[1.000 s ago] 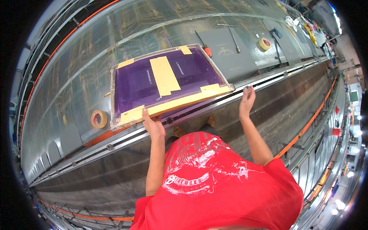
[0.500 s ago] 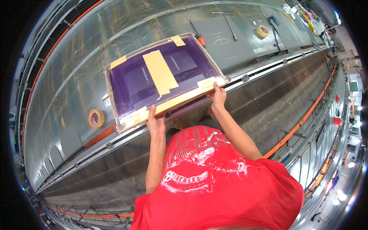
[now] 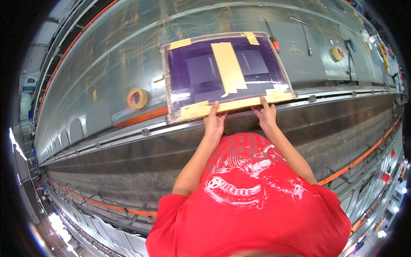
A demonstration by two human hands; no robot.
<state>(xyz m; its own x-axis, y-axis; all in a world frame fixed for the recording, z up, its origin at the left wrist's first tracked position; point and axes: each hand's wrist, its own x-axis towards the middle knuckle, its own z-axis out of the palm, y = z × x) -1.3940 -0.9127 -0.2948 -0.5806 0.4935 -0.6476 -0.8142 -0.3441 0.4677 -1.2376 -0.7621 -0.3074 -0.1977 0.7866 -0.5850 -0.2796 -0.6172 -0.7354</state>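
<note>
At the bench's near edge [image 3: 334, 96], the purple frame [image 3: 205, 83] is being pinched by left hand [image 3: 215, 122] and right hand [image 3: 267, 116], apparently for balance.

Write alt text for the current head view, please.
The left hand and right hand grip the near edge of a purple framed panel patched with yellow tape, at a long table. A tape roll lies left of it; a red-handled tool, a metal rod and a second tape roll lie right.

purple framed screen [image 3: 214, 79], partly taped
</note>
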